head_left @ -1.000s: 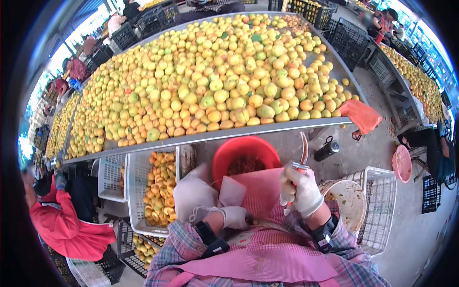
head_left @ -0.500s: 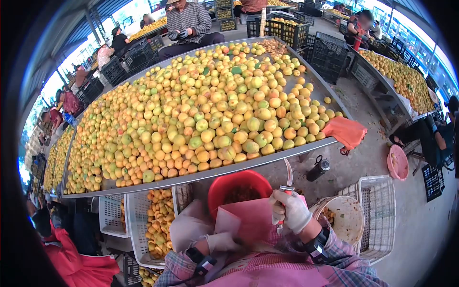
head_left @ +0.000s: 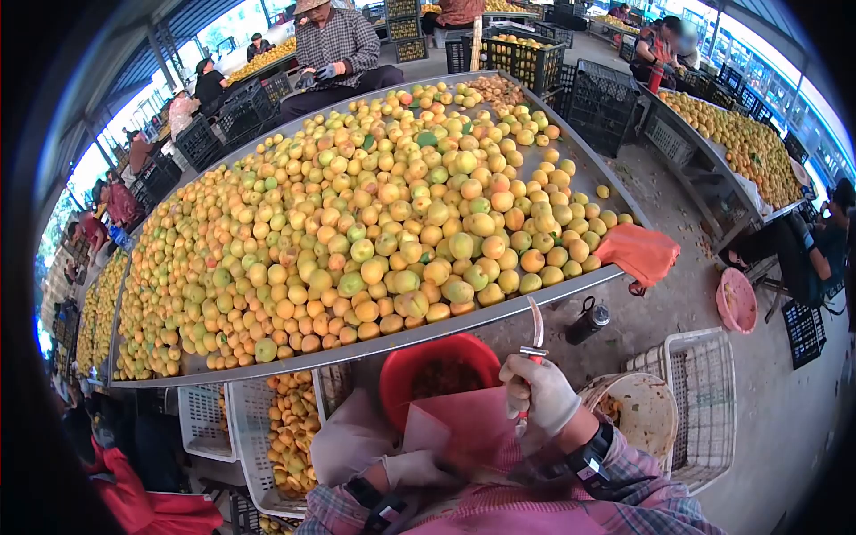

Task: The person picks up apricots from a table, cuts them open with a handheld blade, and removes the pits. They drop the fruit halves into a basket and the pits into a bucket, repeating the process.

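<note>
My right hand point(head_left: 539, 394), in a white glove, grips a small curved knife point(head_left: 535, 325) with its blade pointing up, just below the table's near edge. My left hand point(head_left: 415, 467), also gloved, rests low on my pink apron point(head_left: 468, 419); its fingers are partly hidden, and whether it holds anything cannot be made out. A loose white cloth point(head_left: 348, 437) hangs by the left wrist. A red bucket point(head_left: 437, 357) with pits inside stands right in front of both hands. Above it a long metal table point(head_left: 499, 312) carries a big heap of yellow-orange apricots point(head_left: 374, 223).
A white crate of halved apricots point(head_left: 290, 428) sits at lower left, a white bucket point(head_left: 637, 406) and white crate point(head_left: 704, 383) at right. An orange cloth point(head_left: 637, 252) drapes the table corner, with a black bottle point(head_left: 588, 321) below. Other people sit around the tables. A second fruit table point(head_left: 731, 134) stands right.
The view has tilted up, so the table and the people behind it show more and my hands sit lower in the frame. My right hand still holds the knife upright.
</note>
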`<state>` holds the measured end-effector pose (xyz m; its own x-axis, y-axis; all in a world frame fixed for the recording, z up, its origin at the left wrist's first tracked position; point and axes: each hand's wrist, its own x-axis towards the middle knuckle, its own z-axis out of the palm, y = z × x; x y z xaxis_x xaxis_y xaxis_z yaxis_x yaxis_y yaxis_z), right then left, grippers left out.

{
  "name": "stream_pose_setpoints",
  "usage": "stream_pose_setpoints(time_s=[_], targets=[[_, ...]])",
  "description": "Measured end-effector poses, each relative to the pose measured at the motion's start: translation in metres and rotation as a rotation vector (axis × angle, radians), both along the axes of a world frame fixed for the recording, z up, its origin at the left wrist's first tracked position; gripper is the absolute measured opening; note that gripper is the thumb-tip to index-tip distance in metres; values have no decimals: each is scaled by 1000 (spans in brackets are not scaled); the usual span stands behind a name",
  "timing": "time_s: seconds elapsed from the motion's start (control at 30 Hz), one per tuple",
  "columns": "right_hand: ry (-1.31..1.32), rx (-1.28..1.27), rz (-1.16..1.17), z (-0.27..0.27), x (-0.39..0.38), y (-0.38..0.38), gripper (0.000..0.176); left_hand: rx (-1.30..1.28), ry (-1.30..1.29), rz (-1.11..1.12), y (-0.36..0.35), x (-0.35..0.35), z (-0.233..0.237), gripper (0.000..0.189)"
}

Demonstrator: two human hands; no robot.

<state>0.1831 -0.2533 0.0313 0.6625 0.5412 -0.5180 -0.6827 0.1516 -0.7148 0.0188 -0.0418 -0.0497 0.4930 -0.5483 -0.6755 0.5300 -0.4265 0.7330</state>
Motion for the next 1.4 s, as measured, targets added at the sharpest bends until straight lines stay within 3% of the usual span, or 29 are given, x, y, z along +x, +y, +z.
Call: stream_pose_setpoints(time_s=[0.03, 0.1, 0.13, 0.2, 0.23, 0.33, 0.37, 0.43, 0.57, 0.63, 0.67, 0.73, 0.8, 0.83, 0.9, 0.97, 1.0, 1.07, 1.13, 1.17, 1.23, 1.3, 1.33, 1.37, 1.4], targets=[[-2, 0, 1, 1, 6, 0, 27, 0, -2, 1, 4, 3, 5, 33], [-76, -3, -8, 4, 20, 1, 26, -158, 95, 287, 16, 8, 15, 31], [-83, 0, -7, 7, 28, 2, 25, -158, 93, 289, 21, 11, 15, 31], [-83, -18, -21, 8, 43, 8, 22, -59, 55, 700, 30, 18, 15, 30], [-82, -35, -36, 8, 52, 11, 19, -59, 52, 705, 33, 22, 16, 30], [-190, -117, -96, 7, 76, 23, 20, 23, -401, 894, 40, 34, 21, 31], [-245, -146, -109, 6, 86, 28, 22, 24, -404, 900, 44, 35, 13, 31], [-297, -167, -159, -4, 108, 38, 22, -288, 70, 1297, 51, 39, -2, 32], [-414, -272, -209, -13, 148, 62, 20, -175, 25, 1288, 47, 40, -1, 31], [-552, -385, -279, -30, 171, 72, 19, 11, -381, 1130, 51, 36, -4, 30], [-695, -527, -266, -33, 180, 76, 21, 14, -383, 1138, 55, 36, 0, 30], [-1114, -846, -175, -56, 212, 81, 29, -174, -202, 1497, 72, 34, 14, 28], [-1194, -997, -96, -44, 221, 96, 34, -103, -342, 1563, 99, 21, 27, 27], [-1332, -1057, -94, -64, 242, 100, 38, -50, -461, 1593, 115, 10, 32, 26], [-1252, -1042, 20, -55, 255, 117, 44, 46, -374, 1788, 143, -14, 27, 26], [-1314, -1114, 143, -96, 297, 119, 46, 144, -355, 1869, 165, -45, 20, 28], [-1311, -1180, 190, -65, 278, 127, 42, 164, -370, 1903, 180, -65, 1, 28], [-1360, -1177, 219, -70, 285, 130, 38, 425, -282, 1944, 207, -107, -57, 36], [-1352, -1206, 266, -70, 288, 129, 38, 536, -211, 1983, 219, -142, -88, 36], [-1342, -1198, 247, -72, 289, 128, 40, 533, -209, 1987, 229, -164, -125, 36], [-1337, -1190, 229, -70, 288, 125, 42, 984, -275, 2012, 246, -199, -193, 35], [-1272, -957, 72, -67, 283, 122, 36, 949, -338, 2074, 245, -201, -193, 36], [-1273, -959, 75, -72, 278, 120, 36, 915, -399, 2128, 243, -201, -192, 36], [-1160, -675, -20, -78, 272, 119, 34, 912, -395, 2129, 229, -194, -165, 36], [-1035, -396, -111, -79, 267, 117, 32, 662, -367, 2161, 219, -170, -119, 35]])
